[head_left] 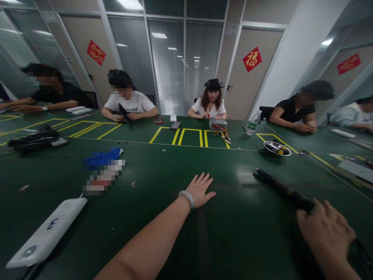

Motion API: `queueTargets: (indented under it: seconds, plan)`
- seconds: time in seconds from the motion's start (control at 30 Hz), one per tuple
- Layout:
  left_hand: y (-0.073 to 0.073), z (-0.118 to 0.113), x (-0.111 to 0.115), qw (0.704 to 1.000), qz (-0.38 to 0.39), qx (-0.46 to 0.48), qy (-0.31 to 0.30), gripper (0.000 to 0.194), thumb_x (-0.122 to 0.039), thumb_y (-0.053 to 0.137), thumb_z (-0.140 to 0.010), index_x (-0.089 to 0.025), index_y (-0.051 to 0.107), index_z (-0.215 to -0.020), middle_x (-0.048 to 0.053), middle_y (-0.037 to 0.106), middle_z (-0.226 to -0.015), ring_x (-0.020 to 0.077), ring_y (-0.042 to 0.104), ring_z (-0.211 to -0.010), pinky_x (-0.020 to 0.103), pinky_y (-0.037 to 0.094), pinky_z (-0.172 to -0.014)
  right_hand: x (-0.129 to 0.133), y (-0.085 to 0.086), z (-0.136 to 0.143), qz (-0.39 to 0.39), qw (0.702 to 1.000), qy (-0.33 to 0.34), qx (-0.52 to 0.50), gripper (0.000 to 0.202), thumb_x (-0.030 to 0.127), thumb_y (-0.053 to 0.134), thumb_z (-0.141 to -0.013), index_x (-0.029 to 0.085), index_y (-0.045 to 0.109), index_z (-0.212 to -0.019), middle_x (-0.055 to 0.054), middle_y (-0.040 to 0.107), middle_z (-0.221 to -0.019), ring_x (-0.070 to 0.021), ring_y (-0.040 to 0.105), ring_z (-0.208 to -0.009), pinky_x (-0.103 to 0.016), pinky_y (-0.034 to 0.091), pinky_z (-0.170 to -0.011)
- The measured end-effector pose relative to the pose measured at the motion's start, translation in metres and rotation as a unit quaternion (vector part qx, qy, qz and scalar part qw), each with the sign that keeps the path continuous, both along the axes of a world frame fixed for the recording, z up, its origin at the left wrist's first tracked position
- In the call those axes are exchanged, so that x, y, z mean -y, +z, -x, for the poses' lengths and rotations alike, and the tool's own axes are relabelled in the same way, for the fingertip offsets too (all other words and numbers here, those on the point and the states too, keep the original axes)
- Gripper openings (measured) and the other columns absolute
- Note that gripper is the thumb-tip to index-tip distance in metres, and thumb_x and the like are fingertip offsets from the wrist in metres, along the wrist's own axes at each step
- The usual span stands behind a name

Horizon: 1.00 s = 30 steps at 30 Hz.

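My left hand (199,190) lies flat on the green table, fingers spread, with nothing in it. A pale bracelet (187,197) circles that wrist. On the right, my right hand (326,229) is somewhat blurred and closes over the near end of a long black rod-shaped tool (287,190). The tool slants away to the upper left and has a narrow tip; its exact kind is unclear. Something black (361,252), possibly a cord, shows behind the wrist. My palm and part of the fingers hide the grip.
A white power bank-like device (48,233) marked 3 lies at left, near a blue glove (101,158). A metal bowl (276,149) of small items and a water bottle (253,123) stand at right. Across the table, a person handles a grey box (218,123) with wires.
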<state>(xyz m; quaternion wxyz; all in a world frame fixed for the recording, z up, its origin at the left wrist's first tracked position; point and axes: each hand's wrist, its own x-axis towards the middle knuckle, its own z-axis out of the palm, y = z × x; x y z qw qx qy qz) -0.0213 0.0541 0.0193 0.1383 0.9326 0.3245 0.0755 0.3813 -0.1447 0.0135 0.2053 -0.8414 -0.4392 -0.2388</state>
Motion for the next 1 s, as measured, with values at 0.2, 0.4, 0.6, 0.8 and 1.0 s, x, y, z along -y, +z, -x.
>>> queueTargets:
  seconds: [0.2, 0.4, 0.6, 0.8, 1.0]
  plan:
    - [-0.009, -0.005, -0.002, 0.999, -0.031, -0.012, 0.010, 0.058, -0.050, 0.025, -0.097, -0.025, 0.019, -0.149, 0.003, 0.011, -0.157, 0.0246, 0.005, -0.144, 0.050, 0.010, -0.115, -0.091, 0.026, 0.208, 0.082, 0.919, 0.379, -0.066, 0.052, 0.037, 0.038, -0.093, 0.020, 0.037, -0.142, -0.010, 0.039, -0.146, -0.0256, 0.033, -0.135, -0.048, 0.032, -0.109]
    - [-0.012, -0.003, -0.005, 0.993, -0.056, -0.096, -0.042, 0.068, -0.042, 0.043, -0.088, -0.023, 0.019, -0.149, 0.002, 0.006, -0.158, 0.0274, -0.007, -0.144, 0.051, 0.005, -0.115, -0.121, 0.018, 0.273, 0.182, 0.819, 0.534, -0.109, 0.053, 0.037, 0.031, -0.098, 0.026, 0.020, -0.149, -0.003, 0.021, -0.155, -0.0197, 0.014, -0.143, -0.045, 0.021, -0.116]
    - [-0.011, -0.004, -0.005, 0.994, -0.065, -0.081, -0.035, 0.070, -0.041, 0.044, -0.087, -0.023, 0.018, -0.149, 0.003, 0.006, -0.158, 0.0279, -0.006, -0.144, 0.051, 0.006, -0.114, -0.120, 0.020, 0.264, 0.183, 0.817, 0.524, -0.152, 0.052, 0.040, 0.034, -0.097, 0.028, 0.025, -0.147, -0.003, 0.024, -0.154, -0.0195, 0.017, -0.142, -0.046, 0.019, -0.116]
    - [-0.013, -0.003, -0.006, 0.993, -0.067, -0.088, -0.043, 0.070, -0.037, 0.046, -0.086, -0.026, 0.018, -0.149, 0.004, 0.006, -0.158, 0.0293, -0.004, -0.144, 0.053, 0.006, -0.113, -0.120, 0.023, 0.261, 0.170, 0.811, 0.530, -0.183, 0.052, 0.038, 0.042, -0.094, 0.028, 0.032, -0.144, -0.004, 0.032, -0.150, -0.0205, 0.024, -0.140, -0.046, 0.024, -0.114]
    - [-0.017, -0.006, -0.012, 0.996, -0.063, -0.069, -0.012, 0.061, -0.039, 0.042, -0.091, -0.026, 0.023, -0.148, 0.002, 0.012, -0.157, 0.0241, 0.005, -0.144, 0.047, 0.011, -0.115, -0.107, 0.042, 0.271, 0.152, 0.780, 0.600, -0.087, 0.077, 0.032, 0.058, -0.080, 0.020, 0.025, -0.148, -0.008, 0.017, -0.155, -0.0265, 0.009, -0.143, -0.049, 0.009, -0.117]
